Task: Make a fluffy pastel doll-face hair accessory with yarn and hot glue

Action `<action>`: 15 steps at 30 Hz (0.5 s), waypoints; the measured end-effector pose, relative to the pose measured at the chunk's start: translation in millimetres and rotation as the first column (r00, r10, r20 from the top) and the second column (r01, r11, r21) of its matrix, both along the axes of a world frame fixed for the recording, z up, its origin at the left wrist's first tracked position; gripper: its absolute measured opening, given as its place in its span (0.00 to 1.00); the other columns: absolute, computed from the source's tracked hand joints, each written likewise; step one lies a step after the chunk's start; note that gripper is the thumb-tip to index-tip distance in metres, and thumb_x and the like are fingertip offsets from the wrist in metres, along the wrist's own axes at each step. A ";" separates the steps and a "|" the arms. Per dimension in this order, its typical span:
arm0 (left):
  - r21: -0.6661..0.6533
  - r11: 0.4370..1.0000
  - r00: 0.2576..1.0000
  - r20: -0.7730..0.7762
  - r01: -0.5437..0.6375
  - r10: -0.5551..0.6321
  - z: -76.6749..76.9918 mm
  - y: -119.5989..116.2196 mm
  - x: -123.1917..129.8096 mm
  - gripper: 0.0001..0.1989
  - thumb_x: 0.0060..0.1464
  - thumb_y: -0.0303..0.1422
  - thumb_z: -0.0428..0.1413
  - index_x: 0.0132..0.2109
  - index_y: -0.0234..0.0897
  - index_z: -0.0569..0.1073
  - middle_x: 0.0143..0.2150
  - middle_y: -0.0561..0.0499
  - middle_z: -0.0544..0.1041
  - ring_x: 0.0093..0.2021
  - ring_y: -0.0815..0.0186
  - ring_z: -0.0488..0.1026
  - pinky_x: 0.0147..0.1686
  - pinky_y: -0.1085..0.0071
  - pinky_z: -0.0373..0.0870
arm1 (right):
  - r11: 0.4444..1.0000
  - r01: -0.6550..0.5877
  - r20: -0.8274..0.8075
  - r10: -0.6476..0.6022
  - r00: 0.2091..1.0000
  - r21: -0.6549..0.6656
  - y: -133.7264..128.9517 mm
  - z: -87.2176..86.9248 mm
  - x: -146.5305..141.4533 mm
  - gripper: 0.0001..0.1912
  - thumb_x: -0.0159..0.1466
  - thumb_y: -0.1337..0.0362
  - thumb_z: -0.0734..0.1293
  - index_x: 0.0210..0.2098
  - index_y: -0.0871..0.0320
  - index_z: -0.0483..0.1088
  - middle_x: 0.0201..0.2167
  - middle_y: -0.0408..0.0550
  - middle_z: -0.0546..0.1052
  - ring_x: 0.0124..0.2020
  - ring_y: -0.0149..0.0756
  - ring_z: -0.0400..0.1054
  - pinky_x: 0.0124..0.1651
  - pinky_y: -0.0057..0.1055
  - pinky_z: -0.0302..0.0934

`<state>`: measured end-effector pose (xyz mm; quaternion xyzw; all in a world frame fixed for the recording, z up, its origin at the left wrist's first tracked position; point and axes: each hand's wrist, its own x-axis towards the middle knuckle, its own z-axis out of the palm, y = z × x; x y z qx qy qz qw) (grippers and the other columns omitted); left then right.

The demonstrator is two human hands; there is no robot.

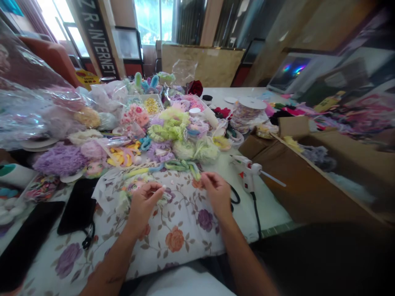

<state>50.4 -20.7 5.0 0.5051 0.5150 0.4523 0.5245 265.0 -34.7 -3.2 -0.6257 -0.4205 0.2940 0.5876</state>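
Observation:
My left hand (145, 203) hovers over the flowered cloth (182, 222), thumb and fingers closed in a pinch. A pale speck shows at its fingertips, too small to name. Partly hidden behind that hand lies a small doll head (135, 186) with painted eyes and pale green strands. To the right, my right hand (217, 193) is also pinched, its fingertips near the end of a fuzzy green and yellow cord (182, 165); what it holds, if anything, cannot be made out. A white glue gun (247, 174) with a glue stick in its back lies right of that hand.
Yarn bundles (169, 125) and trims crowd the table's far side. A cardboard box (286, 176) stands at right, and a spool (248, 113) sits behind it. At left lie a black phone (77, 205) and another dark flat object (31, 242). The glue gun's cord (256, 218) hangs toward me.

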 end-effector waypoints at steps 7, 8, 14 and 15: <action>-0.015 0.996 0.989 0.117 -0.084 0.085 7.7 3.1 -8.9 0.12 0.46 0.40 0.64 0.32 0.35 0.76 0.28 0.53 0.73 0.29 0.71 0.68 0.30 0.76 0.67 | 0.758 0.615 0.456 -0.636 0.622 0.218 -25.9 -25.5 102.0 0.21 0.56 0.51 0.66 0.41 0.62 0.71 0.36 0.54 0.75 0.34 0.41 0.68 0.43 0.39 0.63; -0.014 0.996 0.989 0.116 -0.087 0.088 8.5 3.3 -9.9 0.12 0.46 0.40 0.64 0.32 0.35 0.76 0.28 0.53 0.73 0.29 0.71 0.67 0.31 0.76 0.67 | 0.779 0.603 0.520 -0.591 0.617 0.171 -23.9 -26.8 113.3 0.22 0.55 0.50 0.66 0.40 0.62 0.71 0.36 0.55 0.75 0.33 0.42 0.68 0.42 0.40 0.63; -0.037 0.995 0.985 0.140 -0.093 0.097 6.5 3.7 -15.9 0.11 0.47 0.39 0.63 0.31 0.35 0.76 0.28 0.53 0.74 0.29 0.71 0.67 0.31 0.76 0.65 | 0.820 0.513 0.655 -0.244 0.715 -0.254 5.1 -20.0 151.6 0.13 0.48 0.52 0.67 0.25 0.55 0.67 0.21 0.49 0.72 0.29 0.47 0.69 0.34 0.39 0.61; -0.039 0.994 0.983 0.151 -0.099 0.103 6.0 3.9 -16.6 0.11 0.47 0.39 0.63 0.31 0.35 0.76 0.28 0.53 0.74 0.28 0.72 0.67 0.32 0.76 0.64 | 0.821 0.505 0.658 -0.230 0.717 -0.265 8.4 -18.0 153.6 0.12 0.47 0.53 0.67 0.22 0.54 0.66 0.19 0.48 0.70 0.28 0.47 0.68 0.34 0.40 0.60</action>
